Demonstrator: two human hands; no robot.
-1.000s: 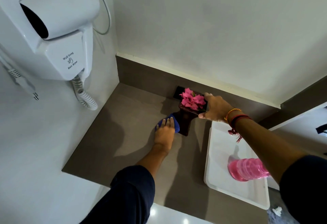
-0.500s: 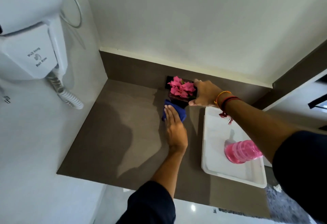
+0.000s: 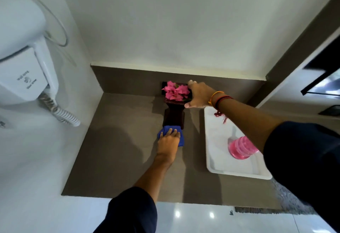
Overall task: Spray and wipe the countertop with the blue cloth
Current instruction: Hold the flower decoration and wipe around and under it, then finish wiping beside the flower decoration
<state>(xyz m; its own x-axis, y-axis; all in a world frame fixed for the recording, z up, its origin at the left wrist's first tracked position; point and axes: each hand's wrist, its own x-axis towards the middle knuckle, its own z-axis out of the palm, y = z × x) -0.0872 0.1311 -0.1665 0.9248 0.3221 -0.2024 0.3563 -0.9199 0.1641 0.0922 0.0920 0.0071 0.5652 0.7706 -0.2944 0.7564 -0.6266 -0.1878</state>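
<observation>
Left hand (image 3: 168,145) flat, fingers spread, palm down pressing the blue cloth (image 3: 172,134) onto the brown countertop (image 3: 117,151); not a closed grasp, just pinning it. Cloth pokes out ahead of and to the right of the fingers, touching the base of a dark vase (image 3: 174,117). Right hand (image 3: 199,94) grips the vase's upper rim from the right side, fingers and thumb wrapped around it. Vase holds pink flowers (image 3: 176,91), just left of that hand. White tray (image 3: 220,151) sits below and right of the right wrist, holding a bottle (image 3: 240,148) of pink liquid, partly hidden by the forearm. Wall hair dryer (image 3: 24,67) far left.
</observation>
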